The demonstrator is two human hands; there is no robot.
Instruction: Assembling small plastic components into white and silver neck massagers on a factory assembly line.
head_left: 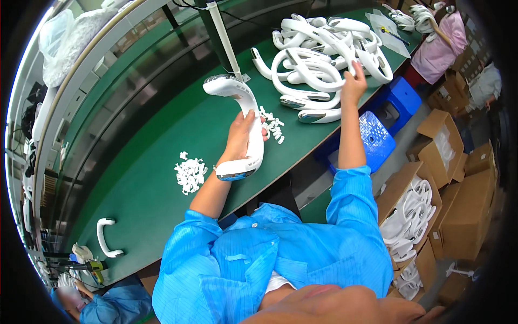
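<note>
My left hand [238,136] is wrapped round the middle of a white, U-shaped neck fan [254,141], held up over the green table with its two ends pointing left. My right hand [353,85] reaches to the near side of a big heap of similar white neck fans [302,56]. Its fingers are closed on the curved band of one neck fan [339,81] there. Just right of my left hand lies a small scatter of white plastic pieces [274,128]. A larger pile of small white pieces [190,175] sits left of my left forearm.
A single white curved piece [102,237] lies at the table's left end, near a co-worker in blue [116,305]. Blue stools [377,137] stand by the table's edge. Cardboard boxes [464,216], some holding neck fans, stand at right. A post [222,40] rises behind the table.
</note>
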